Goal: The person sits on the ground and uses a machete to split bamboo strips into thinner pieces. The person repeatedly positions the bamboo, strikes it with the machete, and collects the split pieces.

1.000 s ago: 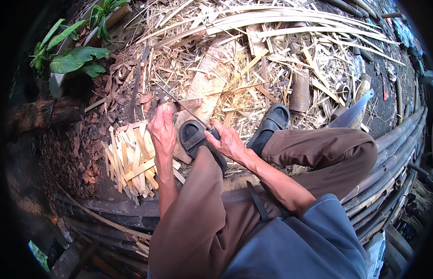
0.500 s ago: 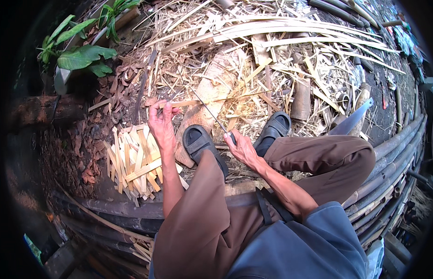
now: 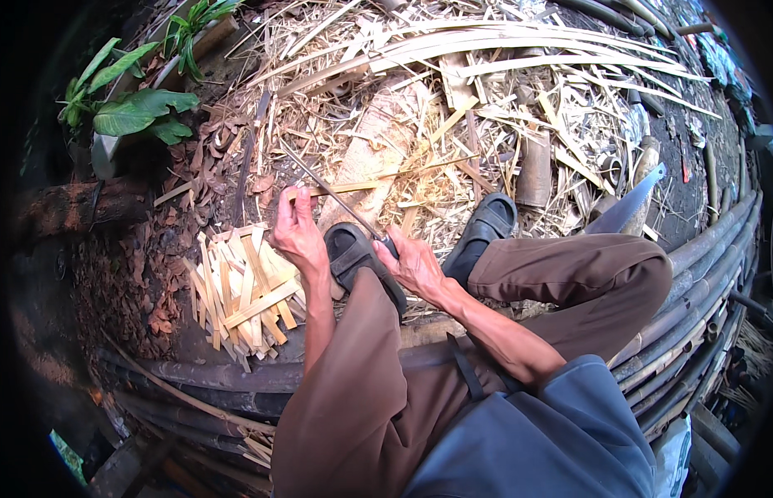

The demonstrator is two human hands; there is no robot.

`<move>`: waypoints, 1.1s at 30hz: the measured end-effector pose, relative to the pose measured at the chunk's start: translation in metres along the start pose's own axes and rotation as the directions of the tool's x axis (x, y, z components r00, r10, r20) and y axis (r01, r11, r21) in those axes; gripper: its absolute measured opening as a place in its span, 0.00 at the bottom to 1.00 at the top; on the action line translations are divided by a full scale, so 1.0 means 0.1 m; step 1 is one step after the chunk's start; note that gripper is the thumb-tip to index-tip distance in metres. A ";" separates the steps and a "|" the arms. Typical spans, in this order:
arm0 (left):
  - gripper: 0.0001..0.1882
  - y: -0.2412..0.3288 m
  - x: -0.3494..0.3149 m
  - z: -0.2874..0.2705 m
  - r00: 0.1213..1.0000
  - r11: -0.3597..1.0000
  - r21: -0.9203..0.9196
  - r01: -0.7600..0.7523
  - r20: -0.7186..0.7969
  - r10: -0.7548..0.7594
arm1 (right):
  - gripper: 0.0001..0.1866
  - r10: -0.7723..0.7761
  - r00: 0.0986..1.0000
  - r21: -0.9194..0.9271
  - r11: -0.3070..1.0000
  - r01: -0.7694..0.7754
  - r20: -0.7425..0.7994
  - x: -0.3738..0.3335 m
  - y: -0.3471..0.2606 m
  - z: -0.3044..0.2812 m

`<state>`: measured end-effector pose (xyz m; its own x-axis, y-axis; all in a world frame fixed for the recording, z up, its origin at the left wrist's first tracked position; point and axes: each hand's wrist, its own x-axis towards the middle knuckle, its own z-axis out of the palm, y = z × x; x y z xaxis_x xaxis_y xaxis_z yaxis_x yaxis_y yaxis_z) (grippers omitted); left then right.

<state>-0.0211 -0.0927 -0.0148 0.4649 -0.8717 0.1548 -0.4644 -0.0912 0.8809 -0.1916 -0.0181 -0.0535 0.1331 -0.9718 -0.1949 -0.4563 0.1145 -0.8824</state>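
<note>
My left hand (image 3: 301, 238) pinches the near-left end of a thin bamboo strip (image 3: 366, 184), which points away to the right over a pale wooden log (image 3: 376, 137). My right hand (image 3: 413, 267) is wrapped round the dark handle of a long, narrow-bladed knife (image 3: 330, 190). Its blade slants up and leftward, crossing the strip close to my left fingers; whether the edge touches the strip I cannot tell. Left of my sandalled foot lies a pile of short split bamboo pieces (image 3: 252, 292).
Shavings (image 3: 320, 91) and long bamboo strips (image 3: 519, 62) cover the ground ahead. A saw blade (image 3: 627, 203) stands beyond my right knee. Bamboo poles (image 3: 694, 295) run along the right and beneath me. A leafy plant (image 3: 133, 114) grows at far left.
My right hand and the knife have moved left, so the blade now crosses the strip nearer my left hand. The left hand has shifted slightly right and nearer to me.
</note>
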 end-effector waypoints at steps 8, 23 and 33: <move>0.15 -0.10 -0.23 0.02 0.999 0.998 0.038 -0.045 0.009 0.045 | 0.16 -0.036 0.999 -0.133 0.990 0.036 -0.002 -0.06 -0.03 -0.01; 0.44 -0.43 -0.24 0.59 1.000 0.878 -0.478 -0.008 0.006 0.013 | 0.23 0.237 0.971 0.012 0.971 -0.237 -0.011 -0.11 0.91 0.10; 0.18 -0.52 0.05 0.02 0.753 0.699 -0.397 0.595 0.579 -0.312 | 0.14 -0.156 0.981 -0.310 0.944 0.115 -0.112 0.48 0.25 -0.46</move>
<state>0.0039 -0.0929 -0.0604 0.0589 -0.9069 -0.4171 0.2509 -0.3910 0.8855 -0.2371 -0.0714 -0.0654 0.1037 -0.9946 -0.0059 -0.6880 -0.0674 -0.7226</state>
